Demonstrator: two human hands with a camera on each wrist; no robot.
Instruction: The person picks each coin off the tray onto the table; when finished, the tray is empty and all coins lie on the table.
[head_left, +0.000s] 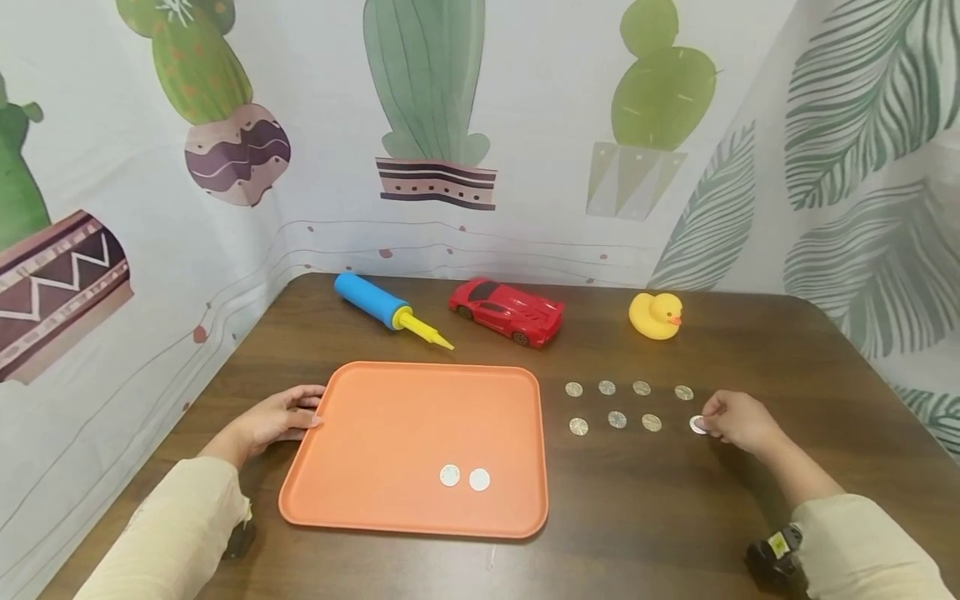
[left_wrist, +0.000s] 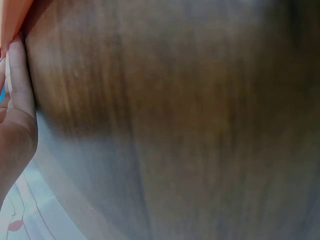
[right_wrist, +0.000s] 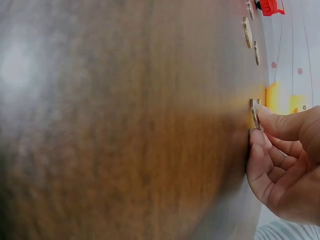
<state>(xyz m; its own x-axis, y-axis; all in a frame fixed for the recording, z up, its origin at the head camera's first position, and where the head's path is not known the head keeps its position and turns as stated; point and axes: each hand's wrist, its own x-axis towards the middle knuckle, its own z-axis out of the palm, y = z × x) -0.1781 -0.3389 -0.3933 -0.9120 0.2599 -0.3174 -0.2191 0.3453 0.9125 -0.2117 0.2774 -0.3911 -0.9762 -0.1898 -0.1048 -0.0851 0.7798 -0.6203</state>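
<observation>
My right hand [head_left: 742, 421] is low over the table at the right end of two rows of coins. Between its thumb and fingers it pinches a round silver-looking coin [head_left: 698, 425], seen edge-on in the right wrist view. Several gold and silver coins, such as one gold coin [head_left: 652, 423], lie flat to the left of it. An orange tray [head_left: 405, 400] lies left of the coins, with a pale coin [head_left: 449, 475] and a white-looking coin [head_left: 479, 479] on it. My left hand [head_left: 276, 419] rests at the tray's left rim, its fingers extended and fingertips touching the edge.
Along the back of the brown wooden table [head_left: 637, 533] are a blue and yellow hand pump [head_left: 372, 300], a red toy car [head_left: 506, 310] and a yellow rubber duck [head_left: 656, 316]. Behind them hangs a white cloth [head_left: 540, 100] printed with cacti and leaves.
</observation>
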